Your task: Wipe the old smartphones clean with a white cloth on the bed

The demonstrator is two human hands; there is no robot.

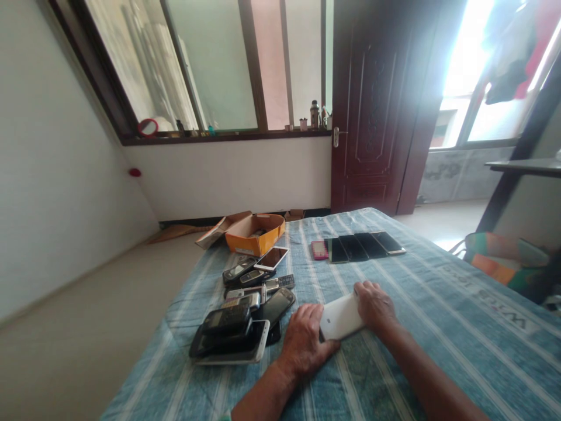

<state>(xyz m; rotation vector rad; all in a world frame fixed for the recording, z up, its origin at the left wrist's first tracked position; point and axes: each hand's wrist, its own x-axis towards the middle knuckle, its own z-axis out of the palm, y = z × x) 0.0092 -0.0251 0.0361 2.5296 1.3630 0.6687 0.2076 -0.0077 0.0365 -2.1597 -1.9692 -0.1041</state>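
The white phone (342, 317) lies between left hand (305, 338) and right hand (376, 307), each grasping one end.

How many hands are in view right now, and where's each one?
2: the left hand at the left end of the white phone, and the right hand at its right end. No others show; the right thumb is hidden.

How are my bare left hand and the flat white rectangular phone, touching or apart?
Touching. The head view shows your bare left hand against the left end of the flat white rectangular phone, without visible gap.
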